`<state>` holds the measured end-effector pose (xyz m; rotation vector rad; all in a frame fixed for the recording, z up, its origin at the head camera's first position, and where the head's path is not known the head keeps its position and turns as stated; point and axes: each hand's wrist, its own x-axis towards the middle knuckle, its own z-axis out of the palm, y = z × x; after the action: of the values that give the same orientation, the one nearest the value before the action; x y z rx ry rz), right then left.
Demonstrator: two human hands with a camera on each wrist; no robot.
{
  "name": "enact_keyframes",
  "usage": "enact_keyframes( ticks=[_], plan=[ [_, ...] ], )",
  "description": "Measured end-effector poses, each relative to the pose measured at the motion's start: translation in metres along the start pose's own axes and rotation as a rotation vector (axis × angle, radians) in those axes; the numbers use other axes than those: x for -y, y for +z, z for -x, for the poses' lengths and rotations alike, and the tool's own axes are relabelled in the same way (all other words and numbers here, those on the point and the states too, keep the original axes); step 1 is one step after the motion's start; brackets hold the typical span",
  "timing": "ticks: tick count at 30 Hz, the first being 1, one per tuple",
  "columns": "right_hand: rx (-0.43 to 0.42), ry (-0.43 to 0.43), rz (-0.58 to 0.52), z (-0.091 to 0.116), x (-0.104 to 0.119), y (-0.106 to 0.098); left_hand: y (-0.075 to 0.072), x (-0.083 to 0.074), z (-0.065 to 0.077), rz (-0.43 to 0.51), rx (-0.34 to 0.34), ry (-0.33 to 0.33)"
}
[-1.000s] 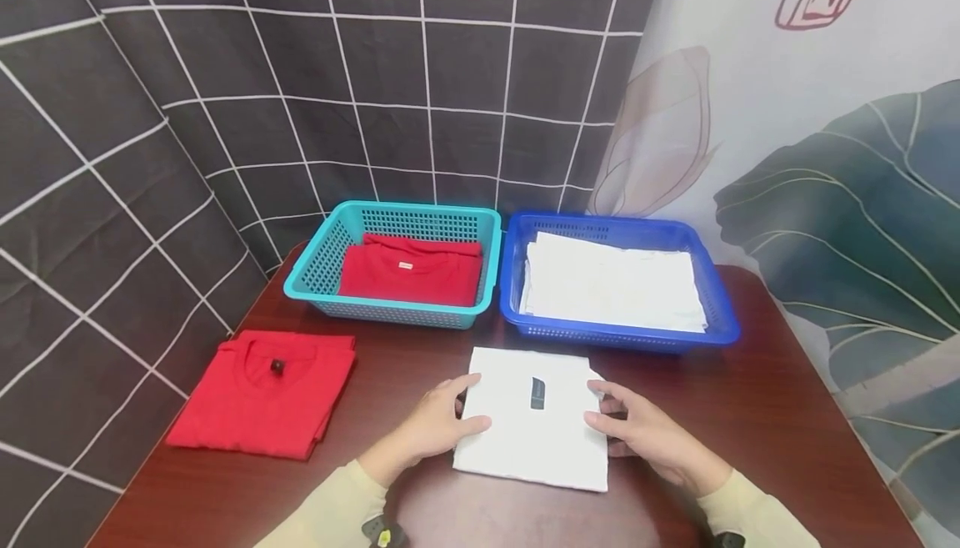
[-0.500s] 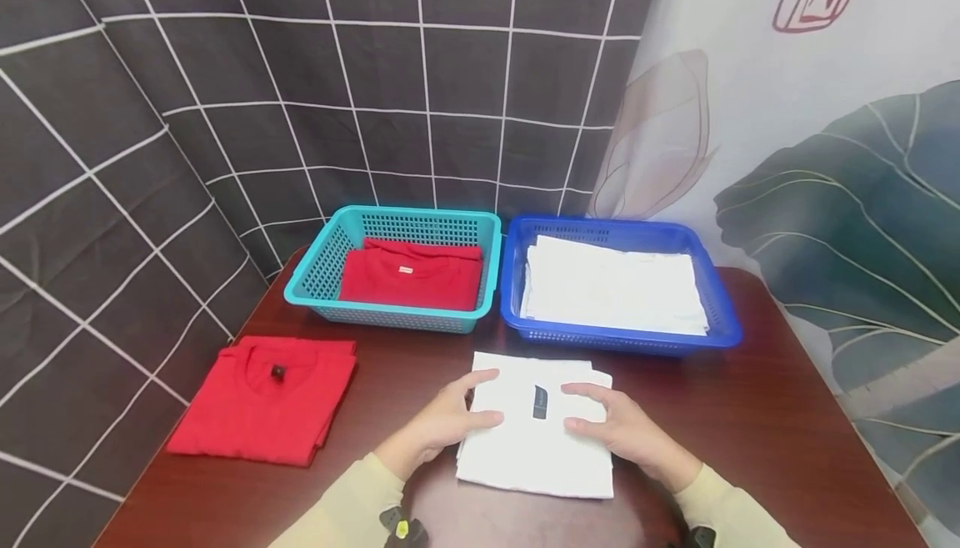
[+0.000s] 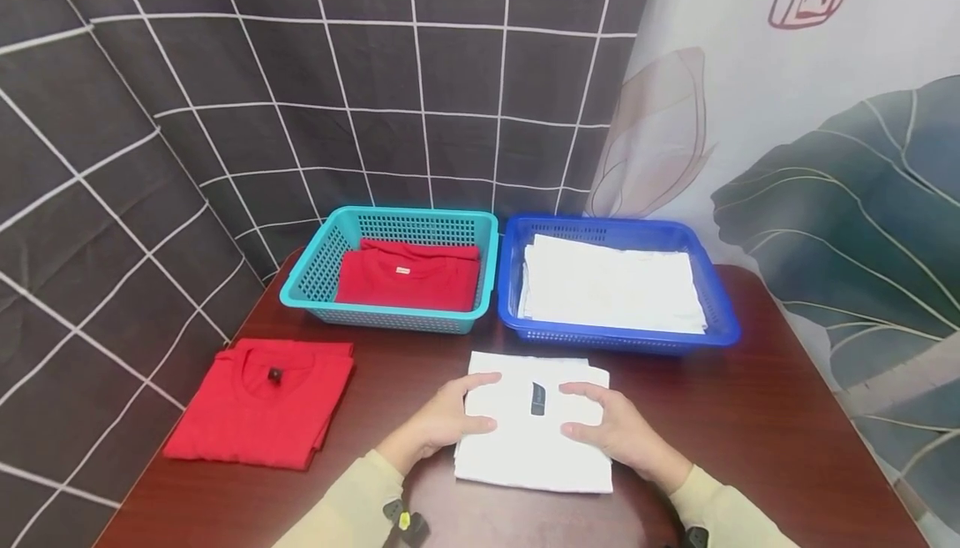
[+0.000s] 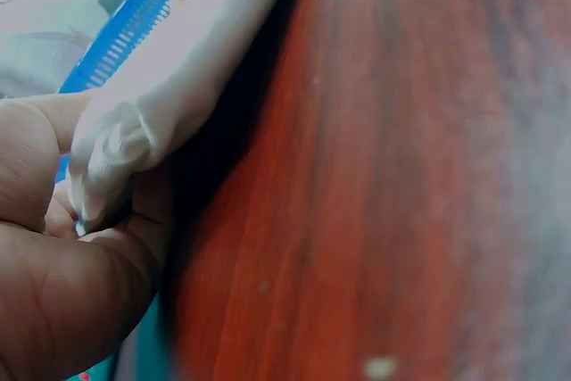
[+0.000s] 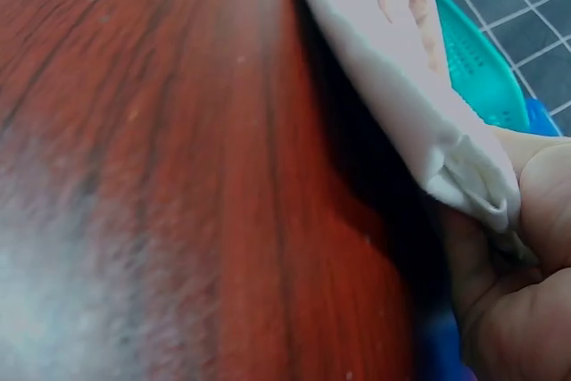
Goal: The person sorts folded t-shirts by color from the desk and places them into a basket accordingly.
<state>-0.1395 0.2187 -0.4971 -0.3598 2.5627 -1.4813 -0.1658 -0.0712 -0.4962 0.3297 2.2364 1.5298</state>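
A folded white cloth garment [image 3: 532, 458] lies between the person's two bare hands, squared up in front of them, its left side edge pinched by the left hand [image 3: 441, 424] and its right side edge by the right hand [image 3: 628, 433]. On each hand I can see the thumb and forefinger set apart on the upper face, while other fingers curl in below the edge, so the layers of cloth bunch between them. Midway between the opposing fingertips sits a small dark patch [image 3: 538, 399] on the white cloth. Well out to the left of the left fingers, a folded red shirt [image 3: 258, 423] lies flat on the glossy reddish-brown wooden tabletop [image 3: 720, 423], with a small black object [image 3: 275, 375] at its neckline. Beyond the left fingers stands a teal perforated plastic basket [image 3: 390, 316] holding folded red clothing [image 3: 408, 288], and beyond the right fingers, just beside it, a blue perforated plastic basket [image 3: 622, 336] holding a stack of folded white cloth [image 3: 611, 285]. Farthest from the fingers, behind the teal basket, hangs a dark grey curtain with a white grid [image 3: 382, 64].
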Motion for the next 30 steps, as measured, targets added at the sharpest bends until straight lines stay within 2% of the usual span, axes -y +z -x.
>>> enact_keyframes(
  ticks=[4,14,24,26,30],
  plan=[
    [-0.039,-0.010,0.075,0.000,-0.002,0.002,0.000,0.000,0.002,-0.017,-0.027,0.004],
    [-0.110,-0.040,0.130,0.011,0.007,-0.003,-0.002,-0.008,0.013,-0.005,-0.046,0.021],
    [-0.156,-0.032,0.141,0.037,0.036,-0.030,0.003,-0.046,0.030,0.053,-0.035,0.136],
    [-0.162,-0.038,0.170,0.039,0.041,-0.037,0.003,-0.055,0.030,0.045,-0.029,0.157],
    [-0.180,-0.049,0.186,0.036,0.054,-0.056,-0.002,-0.075,0.021,-0.046,-0.038,0.198]
  ],
)
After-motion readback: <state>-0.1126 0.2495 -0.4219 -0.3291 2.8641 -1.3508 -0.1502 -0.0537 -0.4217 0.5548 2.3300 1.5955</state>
